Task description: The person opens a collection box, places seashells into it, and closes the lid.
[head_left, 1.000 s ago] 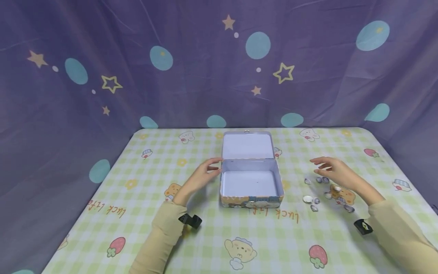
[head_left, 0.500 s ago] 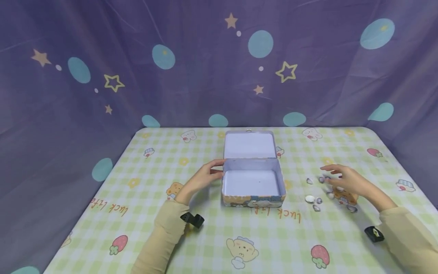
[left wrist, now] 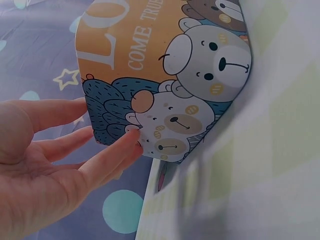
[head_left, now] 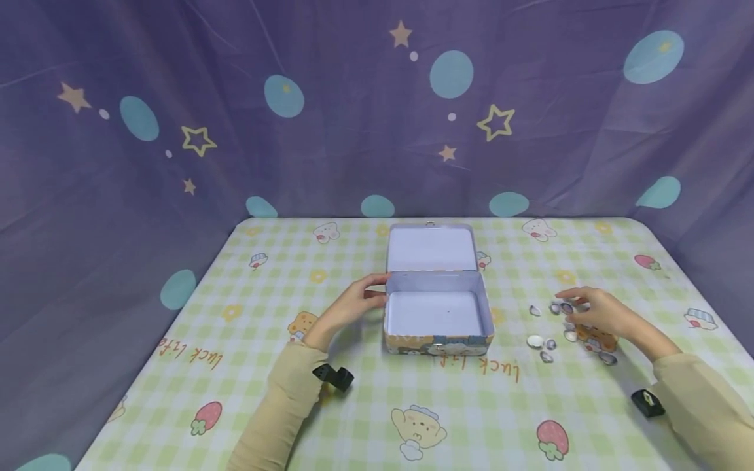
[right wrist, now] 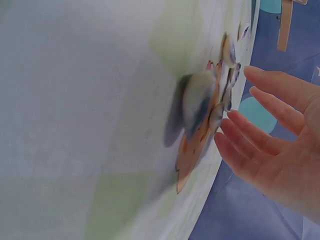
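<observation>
A lidded tin box with bear pictures stands mid-table, its lid tipped back and its pale inside showing. At its left side, my left hand touches the wall with outstretched fingers; the left wrist view shows fingertips against the printed bears. To the right of the box lie several small seashells, pale with purplish parts. Above the rear ones my right hand hovers with fingers spread loosely. In the right wrist view its fingertips come close to the shells, nothing between them.
A green-and-white checked cloth with cartoon prints covers the table. Behind it hangs a purple curtain with stars and ovals. Black wrist devices sit by both sleeves.
My right hand has moved right and lowered toward the rear shells, with its fingers closer together. My left hand stays by the box's left side. The head view has shifted slightly.
</observation>
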Demonstrator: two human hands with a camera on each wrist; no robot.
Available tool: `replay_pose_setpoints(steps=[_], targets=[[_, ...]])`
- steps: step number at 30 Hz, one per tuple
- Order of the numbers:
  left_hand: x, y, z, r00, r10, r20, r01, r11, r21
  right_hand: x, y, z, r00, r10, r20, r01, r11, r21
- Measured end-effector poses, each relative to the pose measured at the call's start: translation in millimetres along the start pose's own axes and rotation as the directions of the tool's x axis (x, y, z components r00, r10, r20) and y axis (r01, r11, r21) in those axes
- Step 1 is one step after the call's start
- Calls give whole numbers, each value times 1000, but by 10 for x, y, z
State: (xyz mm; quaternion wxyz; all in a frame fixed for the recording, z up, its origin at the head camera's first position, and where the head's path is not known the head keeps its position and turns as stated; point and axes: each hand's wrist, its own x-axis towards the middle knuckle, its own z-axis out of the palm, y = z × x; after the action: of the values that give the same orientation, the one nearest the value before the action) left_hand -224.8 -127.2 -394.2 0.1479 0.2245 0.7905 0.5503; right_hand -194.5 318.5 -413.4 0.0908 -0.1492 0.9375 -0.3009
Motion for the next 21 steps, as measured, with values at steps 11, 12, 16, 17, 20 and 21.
replay_pose_setpoints(steps=[11,12,16,17,20,21], targets=[[17,-9,0,1000,-4,-5,4,1000,-13,65,75,16,999,31,-32,-32,999,-13],[17,-14,-1,1000,-2,-3,2,1000,-17,68,78,20,999,38,-31,-39,999,-8],[12,-28,-5,1000,4,0,-4,1000,-23,80,83,33,998,58,-31,-58,998,8],[10,-29,-6,1000,4,1,-4,1000,-21,82,85,35,998,60,-32,-60,998,7],[7,-33,-7,1000,5,5,-5,1000,-21,90,93,43,997,63,-40,-63,998,-2],[9,-37,-7,1000,4,5,-3,1000,-23,91,97,44,997,64,-42,-64,998,-4]])
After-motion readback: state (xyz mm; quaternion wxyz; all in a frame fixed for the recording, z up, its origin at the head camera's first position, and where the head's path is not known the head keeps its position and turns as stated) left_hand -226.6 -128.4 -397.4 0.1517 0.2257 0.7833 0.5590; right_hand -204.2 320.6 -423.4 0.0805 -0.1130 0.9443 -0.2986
